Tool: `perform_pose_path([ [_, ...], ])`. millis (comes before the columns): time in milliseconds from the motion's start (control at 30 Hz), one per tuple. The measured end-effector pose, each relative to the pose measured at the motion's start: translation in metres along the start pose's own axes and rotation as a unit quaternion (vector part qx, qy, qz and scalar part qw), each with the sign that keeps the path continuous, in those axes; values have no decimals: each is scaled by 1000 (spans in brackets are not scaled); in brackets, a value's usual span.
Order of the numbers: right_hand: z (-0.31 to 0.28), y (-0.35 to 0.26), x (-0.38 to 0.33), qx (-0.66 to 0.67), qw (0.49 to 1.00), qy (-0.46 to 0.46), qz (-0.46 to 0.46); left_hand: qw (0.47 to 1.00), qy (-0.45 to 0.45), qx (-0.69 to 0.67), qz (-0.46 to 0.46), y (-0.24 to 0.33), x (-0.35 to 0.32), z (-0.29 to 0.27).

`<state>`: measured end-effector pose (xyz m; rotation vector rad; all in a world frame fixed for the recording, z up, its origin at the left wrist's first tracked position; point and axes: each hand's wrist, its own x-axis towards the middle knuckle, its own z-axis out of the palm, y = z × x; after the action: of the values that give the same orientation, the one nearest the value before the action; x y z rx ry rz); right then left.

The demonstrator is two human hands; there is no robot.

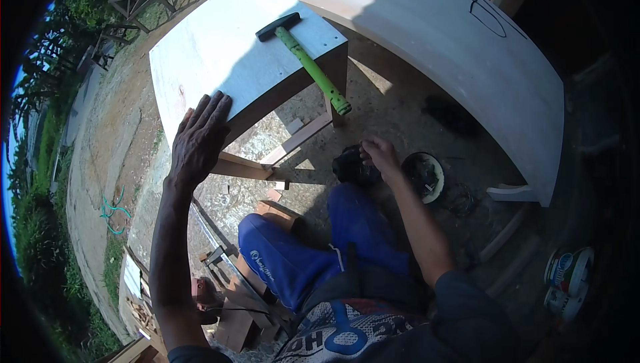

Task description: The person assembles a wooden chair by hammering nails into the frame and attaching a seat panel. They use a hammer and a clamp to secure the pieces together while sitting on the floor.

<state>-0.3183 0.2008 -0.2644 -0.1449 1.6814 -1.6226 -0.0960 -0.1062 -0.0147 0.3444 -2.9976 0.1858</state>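
Note:
My left hand (199, 135) lies flat on the near left edge of a pale wooden tabletop (207, 50), fingers stretched out and holding nothing. A hammer (310, 66) with a dark head and a bright green handle rests on the same top, its handle jutting past the near edge. My right hand (381, 156) is low over the ground, right of the table, with its fingers curled together; whatever they may hold is too small to see. Beside it are a black object (353, 166), perhaps a shoe, and a round pale-rimmed bowl (438, 175) with small dark pieces inside.
A large pale panel (467, 50) with a pen-drawn mark curves along the right. Wood offcuts (277, 216) and a long metal bar clamp (223, 250) lie near my legs. Tins (567, 276) stand at the far right. A thin green hose (113, 213) lies outside on the left.

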Motion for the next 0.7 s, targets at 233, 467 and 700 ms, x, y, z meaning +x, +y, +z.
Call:
perform_pose_path([
  [233, -14, 140, 58, -482, 874, 64, -28, 997, -20, -72, 11, -5, -3, 6],
  [467, 2, 161, 51, -564, 823, 48, 40, 991, 17, -130, 17, -9, -5, 7],
  [700, -38, 145, 55, -566, 820, 61, -51, 878, 292, -357, -125, -17, -16, 6],
])
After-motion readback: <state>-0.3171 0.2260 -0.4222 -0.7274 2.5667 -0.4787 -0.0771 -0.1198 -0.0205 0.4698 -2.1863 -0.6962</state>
